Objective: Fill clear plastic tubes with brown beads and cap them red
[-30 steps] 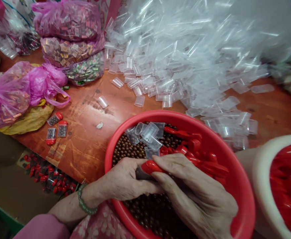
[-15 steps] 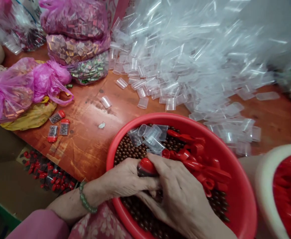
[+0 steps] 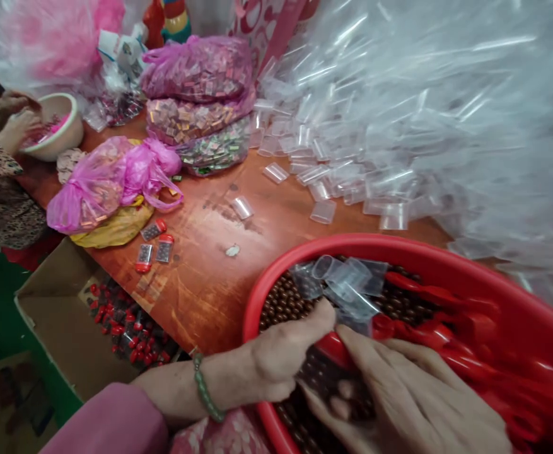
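Over the red basin (image 3: 257, 296), my two hands meet on a small clear plastic case with a red cap (image 3: 337, 348). My left hand (image 3: 288, 356) holds its left side, thumb raised, with the other fingers mostly hidden. From the right, my right hand (image 3: 413, 384) closes on the case, its fingers by the cap. Dark brown balls (image 3: 283, 299) fill the basin's left part and lie beneath my hands. Several clear plastic sleeves (image 3: 349, 277) rest on the balls. To their right is a heap of red plastic caps (image 3: 475, 353).
Clear sleeves (image 3: 323, 211) spill from a large plastic bag (image 3: 446, 94). Three filled cases (image 3: 164, 248) lie near the table edge, above a cardboard box (image 3: 53, 315) of similar ones. Pink bags (image 3: 87, 189) stand behind. A co-worker's hands (image 3: 18, 123) are at a white bowl (image 3: 70, 129).
The view has swung left, so everything sits further right and the co-worker comes into sight. My left thumb has lifted; both hands stay around the case over the basin.
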Tool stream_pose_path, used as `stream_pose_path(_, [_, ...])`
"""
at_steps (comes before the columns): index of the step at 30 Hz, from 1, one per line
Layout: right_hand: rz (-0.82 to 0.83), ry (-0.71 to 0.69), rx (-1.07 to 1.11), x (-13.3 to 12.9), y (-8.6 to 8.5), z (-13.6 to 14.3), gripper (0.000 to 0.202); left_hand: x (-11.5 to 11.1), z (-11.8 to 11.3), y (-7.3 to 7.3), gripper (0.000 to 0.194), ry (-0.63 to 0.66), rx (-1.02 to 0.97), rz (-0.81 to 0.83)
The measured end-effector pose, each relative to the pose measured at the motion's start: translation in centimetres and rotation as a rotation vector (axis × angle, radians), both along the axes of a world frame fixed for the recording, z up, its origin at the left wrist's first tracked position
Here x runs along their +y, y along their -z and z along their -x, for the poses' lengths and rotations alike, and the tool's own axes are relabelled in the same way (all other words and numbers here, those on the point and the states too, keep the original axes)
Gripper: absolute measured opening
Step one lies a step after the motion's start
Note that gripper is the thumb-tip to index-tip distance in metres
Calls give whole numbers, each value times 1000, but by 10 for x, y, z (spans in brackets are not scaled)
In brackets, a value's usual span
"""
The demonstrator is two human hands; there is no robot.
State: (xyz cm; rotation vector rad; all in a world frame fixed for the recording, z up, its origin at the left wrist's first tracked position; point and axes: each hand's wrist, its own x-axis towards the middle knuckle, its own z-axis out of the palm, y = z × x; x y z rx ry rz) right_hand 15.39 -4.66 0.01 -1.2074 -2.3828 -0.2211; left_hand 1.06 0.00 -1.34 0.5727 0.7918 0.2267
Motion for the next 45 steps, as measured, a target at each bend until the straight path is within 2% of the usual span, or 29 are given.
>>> stream_pose_path(2, [22, -19, -1, -2, 2, 3, 55, -4, 1, -4, 60, -23, 183, -272])
stream_pose_path(5, [67, -21, 36, -4, -3, 7, 54, -10, 18, -23, 39, -65, 231, -719])
stream_pose_path(7, [114, 32, 67, -4, -9, 2, 59, -8, 38, -33, 42, -129, 243, -944])
stream_pose_path(8, [128, 85, 79, -4, -12, -4, 59, -5, 49, -35, 44, -215, 305, -1010])
stream_pose_path(10, [123, 218, 93, -5, -14, -22, 47, 7, 76, -30, 40, -404, 529, -1135])
stream_pose_path(12, [122, 333, 123, -8, -12, -41, 33, 25, 106, -16, 39, -522, 817, -1226])
stream_pose_path(13, [138, 370, 140, -10, -10, -48, 28, 35, 120, -9, 38, -520, 978, -1254])
stream_pose_path(15, [201, 415, 158, -12, -4, -57, 22, 54, 144, 3, 40, -346, 1367, -1277])
stream_pose_path(16, [239, 422, 158, -13, -2, -59, 20, 61, 153, 7, 43, -256, 1499, -1319])
stream_pose_path(18, [327, 410, 153, -10, 2, -57, 19, 69, 158, 8, 49, -180, 1565, -1492])
stream_pose_path(20, [401, 413, 146, -5, 5, -50, 19, 70, 146, 2, 48, -222, 1406, -1664])
stream_pose_path(22, [459, 454, 119, 3, 7, -42, 24, 66, 121, -6, 38, -253, 1164, -1755])
stream_pose_path(23, [475, 485, 93, 8, 8, -37, 27, 64, 106, -10, 33, -226, 1041, -1792])
stream_pose_path(25, [497, 536, 11, 15, 12, -29, 30, 61, 76, -17, 23, -135, 837, -1869])
stream_pose_path(28, [507, 537, -132, 22, 17, -19, 20, 63, 43, -24, 15, 132, 647, -1951])
stream_pose_path(32, [532, 441, -199, 22, 13, -15, 11, 73, 22, -30, 21, 572, 708, -2077])
stream_pose_path(35, [585, 342, -208, 20, 5, -21, 10, 83, 12, -33, 21, 800, 681, -2137])
stream_pose_path(39, [678, 246, -252, 17, -2, -31, 14, 90, 0, -30, 19, 929, 621, -2148])
stream_pose_path(45, [780, 97, -275, 15, 4, -23, 27, 84, -7, -26, 17, 992, 624, -2132])
